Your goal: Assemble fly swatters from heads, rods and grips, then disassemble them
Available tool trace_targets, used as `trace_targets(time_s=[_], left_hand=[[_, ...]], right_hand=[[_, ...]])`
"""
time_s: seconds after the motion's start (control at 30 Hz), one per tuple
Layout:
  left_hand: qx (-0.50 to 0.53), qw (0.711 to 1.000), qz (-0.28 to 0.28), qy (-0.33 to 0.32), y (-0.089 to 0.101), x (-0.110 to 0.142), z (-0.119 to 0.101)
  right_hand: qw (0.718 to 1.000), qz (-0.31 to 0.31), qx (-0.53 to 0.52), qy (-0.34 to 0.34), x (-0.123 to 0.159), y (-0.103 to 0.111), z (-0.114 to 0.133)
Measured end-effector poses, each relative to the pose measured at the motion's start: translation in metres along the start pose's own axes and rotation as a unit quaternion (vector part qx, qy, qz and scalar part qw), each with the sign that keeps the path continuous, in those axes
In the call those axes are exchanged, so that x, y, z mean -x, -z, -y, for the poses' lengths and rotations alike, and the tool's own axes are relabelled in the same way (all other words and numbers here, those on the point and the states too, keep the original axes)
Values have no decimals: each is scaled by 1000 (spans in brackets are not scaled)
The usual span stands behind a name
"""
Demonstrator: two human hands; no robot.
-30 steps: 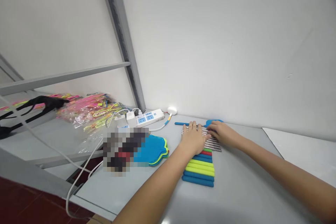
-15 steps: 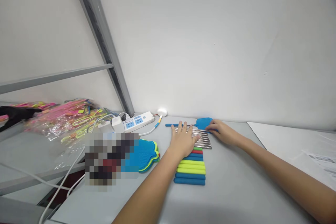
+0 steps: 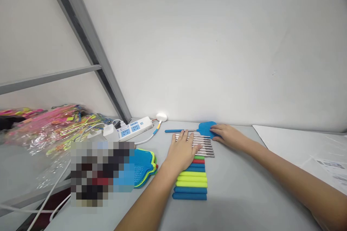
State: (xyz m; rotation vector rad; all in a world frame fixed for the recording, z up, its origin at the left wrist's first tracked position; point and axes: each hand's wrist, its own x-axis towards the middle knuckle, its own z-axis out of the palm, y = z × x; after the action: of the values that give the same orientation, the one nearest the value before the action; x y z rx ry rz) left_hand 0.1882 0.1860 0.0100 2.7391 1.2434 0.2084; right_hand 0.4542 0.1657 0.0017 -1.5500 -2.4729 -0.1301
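Note:
My left hand (image 3: 182, 151) lies flat with fingers spread over a row of thin metal rods (image 3: 207, 148), covering their left part. Just beyond the rods lies a blue fly swatter (image 3: 206, 129), its slim handle (image 3: 174, 131) pointing left. At the right edge of the swatter's head, my right hand (image 3: 227, 136) has its fingers on top and thumb at the near side, gripping it. Nearer to me, a column of coloured handle tubes (image 3: 191, 179) in green, red, blue and yellow-green lies side by side, the farthest partly under my left hand.
Stacked blue and yellow-green swatter heads (image 3: 143, 166) lie at left, partly behind a blurred patch. A white power strip (image 3: 135, 129) with plugs and cables stands behind, beside a round white device (image 3: 161, 116). Bagged colourful items (image 3: 62, 126) fill the far left. White sheets (image 3: 303, 144) lie at right.
The view has turned slightly right, so everything sits further left. My right fingers have shifted a little on the swatter's head. My left hand stays on the rods.

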Motion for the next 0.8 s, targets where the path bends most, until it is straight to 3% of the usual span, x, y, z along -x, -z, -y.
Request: trace_targets(time_s=[0.47,0.6,0.8], left_hand=[[18,1000,-12,9,-1,2,-2],[31,999,-10,14,1,1,0],[76,997,-18,10,1,2,3]], right_hand=[[977,51,134,158,-15,21,0],[978,28,150,142,-9,26,-4],[984,-20,165,59,4,37,-9]])
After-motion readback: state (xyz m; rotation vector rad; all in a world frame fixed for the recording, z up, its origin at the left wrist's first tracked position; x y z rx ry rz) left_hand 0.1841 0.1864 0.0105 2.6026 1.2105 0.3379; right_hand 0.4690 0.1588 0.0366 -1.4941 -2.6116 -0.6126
